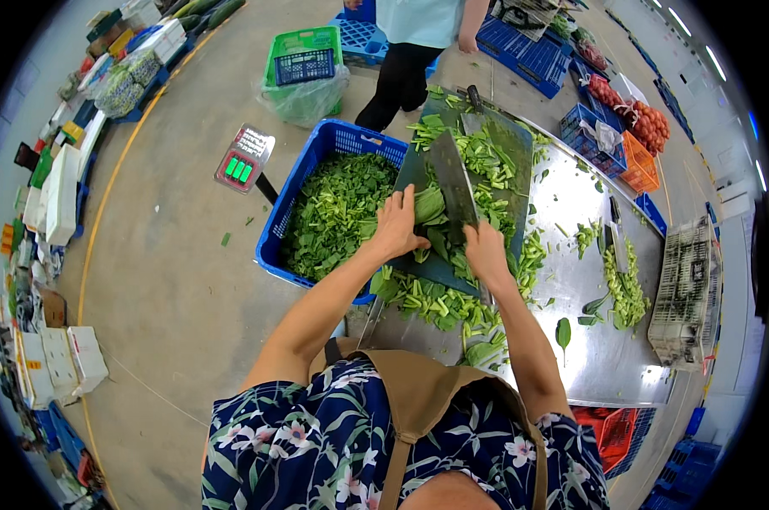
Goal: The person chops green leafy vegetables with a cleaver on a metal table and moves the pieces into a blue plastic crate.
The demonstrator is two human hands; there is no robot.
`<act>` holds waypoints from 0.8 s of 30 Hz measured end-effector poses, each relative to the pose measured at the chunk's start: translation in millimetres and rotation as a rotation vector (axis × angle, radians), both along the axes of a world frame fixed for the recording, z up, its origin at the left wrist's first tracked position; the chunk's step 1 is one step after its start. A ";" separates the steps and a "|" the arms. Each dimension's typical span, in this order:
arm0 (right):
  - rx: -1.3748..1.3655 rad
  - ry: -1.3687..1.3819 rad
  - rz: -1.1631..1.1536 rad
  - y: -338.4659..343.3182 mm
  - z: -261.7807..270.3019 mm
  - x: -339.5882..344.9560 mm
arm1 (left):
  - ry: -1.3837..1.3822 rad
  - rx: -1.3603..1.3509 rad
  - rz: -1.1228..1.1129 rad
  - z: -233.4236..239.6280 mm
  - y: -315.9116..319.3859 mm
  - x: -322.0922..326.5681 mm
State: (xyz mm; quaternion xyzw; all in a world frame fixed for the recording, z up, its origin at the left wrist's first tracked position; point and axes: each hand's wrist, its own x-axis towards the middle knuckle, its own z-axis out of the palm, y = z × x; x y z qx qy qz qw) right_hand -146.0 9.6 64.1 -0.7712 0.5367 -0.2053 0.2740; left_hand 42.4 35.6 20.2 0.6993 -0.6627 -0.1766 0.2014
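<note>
My right hand point(486, 250) grips the handle of a broad cleaver point(453, 182), its blade standing over a green cutting board point(451, 275). Left of the blade, my left hand point(397, 223) presses on a bunch of leafy greens point(430, 206). Cut stems and leaves point(486, 159) cover much of the board, and more cut pieces point(445, 309) lie along its near side. A blue plastic basket point(271, 239) full of chopped greens point(340, 217) adjoins the board on the left. Another knife with a black handle point(474, 97) rests at the board's far end.
The steel table point(566, 255) carries scattered scraps and a second knife point(618, 239) by a pile of cut stems point(623, 287). A dirty white crate point(684, 293) stands at its right end. Beyond are a person point(416, 38), a green crate point(305, 38) and a digital scale display point(241, 162).
</note>
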 end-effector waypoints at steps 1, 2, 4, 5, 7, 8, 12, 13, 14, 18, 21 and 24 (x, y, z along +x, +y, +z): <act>-0.358 0.070 0.108 9.4 -3.8 -7.6 | 0.107 -0.077 -0.024 -6.6 3.9 5.4; -0.353 0.069 0.115 24.0 8.1 -7.3 | 0.213 -0.152 -0.048 -15.4 7.6 10.4; 0.056 -0.017 -0.058 52.0 42.0 0.8 | 0.209 -0.192 -0.088 -36.0 12.8 16.6; 0.059 -0.014 -0.059 56.1 35.7 -2.7 | 0.133 -0.321 -0.065 -42.2 14.7 12.1; 0.041 0.188 0.051 58.6 10.2 -11.2 | 0.065 -0.447 -0.059 -46.0 12.4 5.9; 0.044 0.188 0.049 54.5 -5.7 -10.1 | 0.019 -0.432 -0.070 -46.5 11.8 5.8; -0.051 0.340 0.103 21.4 -35.0 21.5 | -0.015 -0.401 -0.092 -46.0 5.3 5.6; -0.052 0.340 0.097 12.3 -33.4 30.2 | -0.014 -0.403 -0.098 -44.8 7.5 6.3; -0.038 0.308 0.085 3.6 -29.8 38.2 | -0.061 -0.421 -0.095 -41.4 12.7 8.6; 0.180 0.162 0.077 -22.4 -18.1 32.9 | -0.049 -0.298 0.006 -36.9 18.7 7.8; 0.030 0.073 0.017 -10.0 -16.3 10.2 | 0.001 -0.398 0.001 -38.0 11.7 2.6; -0.048 0.004 -0.068 25.9 25.0 11.5 | 0.110 -0.457 -0.038 -52.6 -0.1 -1.7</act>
